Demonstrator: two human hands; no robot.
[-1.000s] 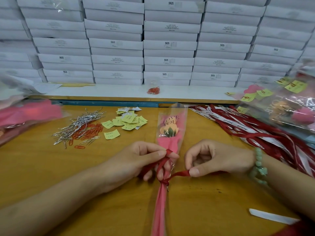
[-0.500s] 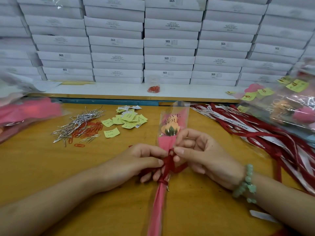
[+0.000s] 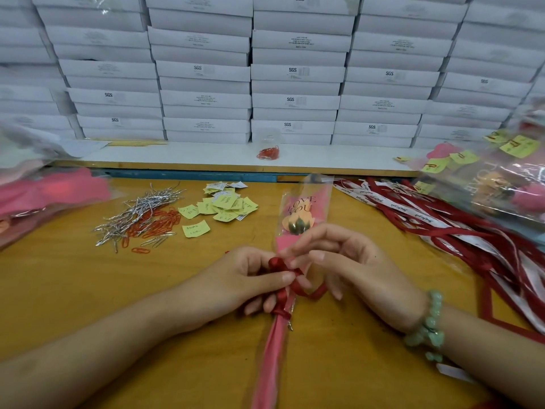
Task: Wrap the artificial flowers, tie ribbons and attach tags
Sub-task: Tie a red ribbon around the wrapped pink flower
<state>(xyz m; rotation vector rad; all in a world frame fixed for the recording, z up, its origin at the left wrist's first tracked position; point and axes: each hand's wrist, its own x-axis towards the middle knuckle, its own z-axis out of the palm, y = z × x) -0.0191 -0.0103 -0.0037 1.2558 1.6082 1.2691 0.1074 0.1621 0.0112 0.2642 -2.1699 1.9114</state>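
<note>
A wrapped artificial flower (image 3: 300, 219) in clear cellophane with pink paper lies lengthwise on the wooden table (image 3: 73, 290), its pink stem end pointing toward me. A dark red ribbon (image 3: 287, 286) is looped round its neck. My left hand (image 3: 244, 283) pinches a ribbon loop between thumb and fingers at the left of the wrap. My right hand (image 3: 345, 261), with a green bead bracelet at the wrist, pinches the ribbon at the top of the loop with its fingertips. Yellow paper tags (image 3: 224, 206) lie in a loose pile beyond my left hand.
Silver twist ties (image 3: 138, 211) and orange paper clips (image 3: 153, 224) lie at the left. Red and white ribbons (image 3: 460, 231) spread across the right. Wrapped flowers with tags (image 3: 501, 184) are piled far right, pink material (image 3: 44, 193) far left. Stacked white boxes (image 3: 295, 72) stand behind.
My right hand moved from the right side of the wrap, where it pulled a ribbon end, up to the loop held by my left hand. The left hand stayed in place.
</note>
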